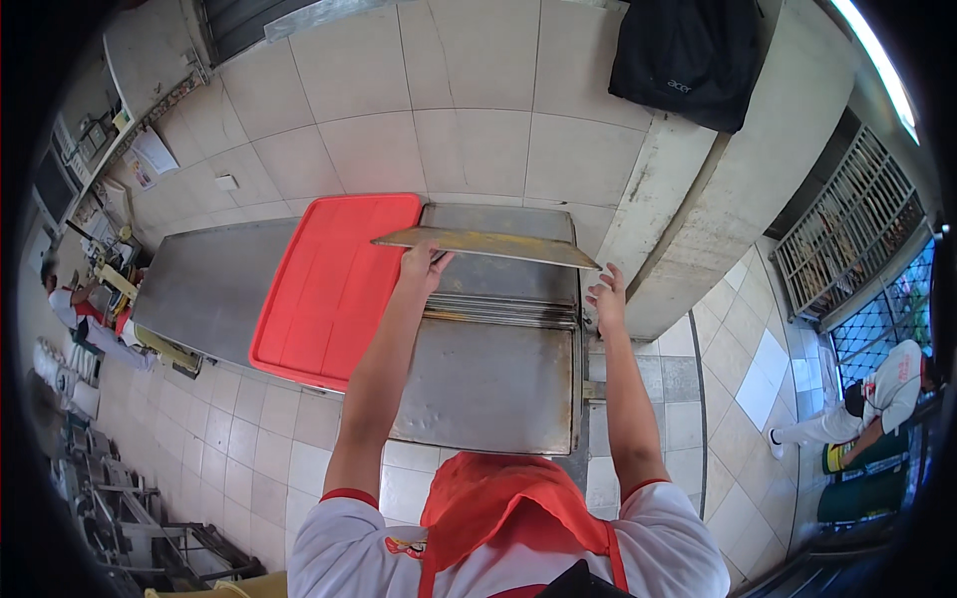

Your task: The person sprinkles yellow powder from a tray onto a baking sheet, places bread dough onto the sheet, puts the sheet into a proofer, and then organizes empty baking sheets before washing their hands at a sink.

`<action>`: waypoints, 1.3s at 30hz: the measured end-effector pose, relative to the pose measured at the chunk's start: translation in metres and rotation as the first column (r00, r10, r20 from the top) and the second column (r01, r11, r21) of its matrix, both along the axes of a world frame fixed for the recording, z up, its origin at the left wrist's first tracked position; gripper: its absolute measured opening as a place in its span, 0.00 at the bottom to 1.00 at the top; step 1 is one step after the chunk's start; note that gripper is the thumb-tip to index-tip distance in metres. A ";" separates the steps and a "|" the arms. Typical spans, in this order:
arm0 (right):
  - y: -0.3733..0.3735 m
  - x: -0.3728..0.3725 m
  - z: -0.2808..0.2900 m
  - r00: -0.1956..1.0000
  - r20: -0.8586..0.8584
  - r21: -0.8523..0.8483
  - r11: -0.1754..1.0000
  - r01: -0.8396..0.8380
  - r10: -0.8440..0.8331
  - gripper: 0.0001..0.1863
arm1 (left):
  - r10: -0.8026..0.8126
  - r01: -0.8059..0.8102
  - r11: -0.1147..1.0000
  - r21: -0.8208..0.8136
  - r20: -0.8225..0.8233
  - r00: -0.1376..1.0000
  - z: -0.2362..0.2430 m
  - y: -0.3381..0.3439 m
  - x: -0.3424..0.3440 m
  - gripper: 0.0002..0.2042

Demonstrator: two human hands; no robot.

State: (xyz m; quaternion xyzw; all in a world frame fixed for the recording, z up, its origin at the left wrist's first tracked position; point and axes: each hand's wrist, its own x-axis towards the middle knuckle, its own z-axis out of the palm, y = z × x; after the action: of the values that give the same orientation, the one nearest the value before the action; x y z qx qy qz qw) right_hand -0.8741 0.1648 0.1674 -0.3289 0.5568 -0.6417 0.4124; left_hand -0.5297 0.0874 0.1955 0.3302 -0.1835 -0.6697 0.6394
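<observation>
A flat metal baking tray [488, 244], stained yellow-brown, is held up nearly edge-on above the metal table. My left hand [424, 264] is closed on its near edge toward the left end. Beside the tray's right corner, my right hand [608, 297] has its fingers apart; whether a fingertip touches the corner I cannot tell. Below the raised tray is a row of several trays [498, 311] showing only their edges. A grey tray [488, 384] with brownish rims lies flat nearer to me, and another grey tray [543, 221] lies on the far side.
A large red plastic lid [339, 284] lies left of the trays, overlapping a long metal table [214, 284]. A tiled wall stands behind, with a pillar [688, 239] at right and a black bag [688, 60] hanging above. Other people [887, 394] are at the far right and far left.
</observation>
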 end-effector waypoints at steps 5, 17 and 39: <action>-0.017 -0.025 -0.016 0.738 -0.635 -0.349 0.937 -0.013 -0.227 0.15 | -0.018 0.013 0.998 0.066 0.081 0.997 0.062 0.006 -0.020 0.04; -0.195 -0.024 0.001 0.974 0.066 -0.072 0.972 0.222 -0.217 0.15 | 0.148 -0.167 0.985 -0.034 0.656 0.740 0.072 -0.083 -0.063 0.12; -0.263 -0.015 -0.104 0.573 -0.723 0.470 0.883 0.000 0.385 0.48 | -0.069 -0.033 0.998 0.060 0.877 -0.476 -0.123 0.041 -0.020 0.37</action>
State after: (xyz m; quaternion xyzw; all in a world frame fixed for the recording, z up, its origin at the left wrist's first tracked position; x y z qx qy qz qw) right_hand -0.8895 -0.0981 0.0638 -0.5443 0.7649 -0.2391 0.2479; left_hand -0.5502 0.1285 0.0722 0.7598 -0.6287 -0.0753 0.1478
